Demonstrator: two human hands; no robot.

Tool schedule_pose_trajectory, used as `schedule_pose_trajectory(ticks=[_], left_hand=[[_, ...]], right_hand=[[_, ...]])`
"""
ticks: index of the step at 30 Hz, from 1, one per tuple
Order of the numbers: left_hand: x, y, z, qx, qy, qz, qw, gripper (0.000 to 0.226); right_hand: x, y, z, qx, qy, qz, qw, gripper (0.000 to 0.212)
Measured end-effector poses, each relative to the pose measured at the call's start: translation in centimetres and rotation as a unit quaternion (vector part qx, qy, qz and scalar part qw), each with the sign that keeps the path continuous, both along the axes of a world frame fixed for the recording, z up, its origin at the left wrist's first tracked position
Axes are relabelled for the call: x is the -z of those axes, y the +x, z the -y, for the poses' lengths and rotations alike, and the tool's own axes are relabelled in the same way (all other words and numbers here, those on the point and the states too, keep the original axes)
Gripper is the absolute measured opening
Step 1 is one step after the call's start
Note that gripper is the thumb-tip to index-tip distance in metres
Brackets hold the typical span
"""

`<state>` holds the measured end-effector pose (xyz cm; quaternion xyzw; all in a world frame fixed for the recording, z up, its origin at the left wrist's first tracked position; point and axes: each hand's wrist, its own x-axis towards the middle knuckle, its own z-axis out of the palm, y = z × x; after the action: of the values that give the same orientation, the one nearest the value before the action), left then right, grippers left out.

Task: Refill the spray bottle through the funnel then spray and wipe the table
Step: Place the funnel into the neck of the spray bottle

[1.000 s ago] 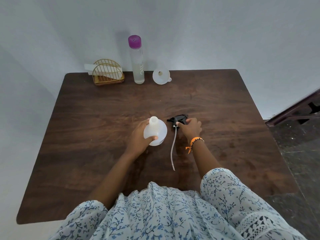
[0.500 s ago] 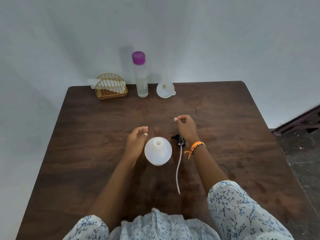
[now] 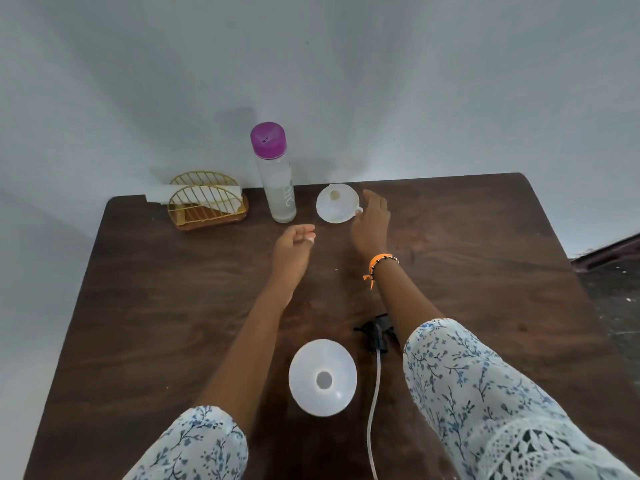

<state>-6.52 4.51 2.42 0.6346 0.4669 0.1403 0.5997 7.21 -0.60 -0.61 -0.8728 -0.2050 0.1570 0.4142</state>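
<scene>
The white spray bottle [image 3: 322,376] stands uncapped near the table's front, its round mouth facing up. Its black trigger head [image 3: 375,332] with a clear tube lies just right of it, partly under my right forearm. At the back stands a clear water bottle [image 3: 277,181] with a purple cap. The white funnel [image 3: 336,207] lies to its right. My right hand [image 3: 372,220] reaches beside the funnel's right edge, fingers straight, at its small tab. My left hand [image 3: 292,249] hovers below the water bottle, fingers loosely curled, holding nothing.
A gold wire napkin holder [image 3: 206,202] with white napkins sits at the back left of the dark wooden table [image 3: 156,306]. A grey wall runs behind the table. Dark floor and a dark frame show at the right.
Both hands left the spray bottle and trigger head and reached forward to the back of the table. The view moved closer, so the bottle sits lower in view.
</scene>
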Motion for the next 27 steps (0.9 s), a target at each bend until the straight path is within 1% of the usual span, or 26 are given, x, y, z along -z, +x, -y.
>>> schedule_pose_trajectory(ticks=[5,8,10,12,16,19,22,27], left_hand=[[1.2,1.2,-0.8,0.002,-0.018,0.000,1.000,0.024],[1.5,1.1,-0.8,-0.003,-0.029,0.003,1.000,0.027],[1.5,0.7,-0.6,-0.008,-0.033,0.006,0.999,0.026],[1.3,0.1,-0.4,-0.016,-0.037,0.011,0.999,0.025],[-0.1,-1.5,0.9,-0.022,-0.050,0.030,0.998,0.022],[-1.3,-3.1,2.2,-0.022,-0.045,0.044,0.998,0.021],[-2.7,-5.0,3.8,-0.020,-0.038,0.061,0.997,0.020],[-3.8,-8.8,7.1,0.003,-0.028,0.052,0.998,0.021]], right_hand=[[2.1,1.4,-2.0,0.055,0.003,-0.038,0.998,0.033],[2.1,1.4,-2.4,0.081,-0.002,-0.046,0.996,0.020],[1.9,1.2,-2.2,0.089,0.034,-0.065,0.993,0.015],[1.6,0.6,-1.5,0.103,0.084,-0.081,0.988,0.013],[0.1,-1.1,1.0,0.113,0.126,-0.108,0.980,0.013],[-1.5,-2.9,3.3,0.100,0.158,-0.122,0.975,0.011],[-3.5,-5.1,5.5,0.082,0.183,-0.119,0.972,0.011],[-6.6,-8.8,9.3,0.071,0.212,-0.113,0.968,0.013]])
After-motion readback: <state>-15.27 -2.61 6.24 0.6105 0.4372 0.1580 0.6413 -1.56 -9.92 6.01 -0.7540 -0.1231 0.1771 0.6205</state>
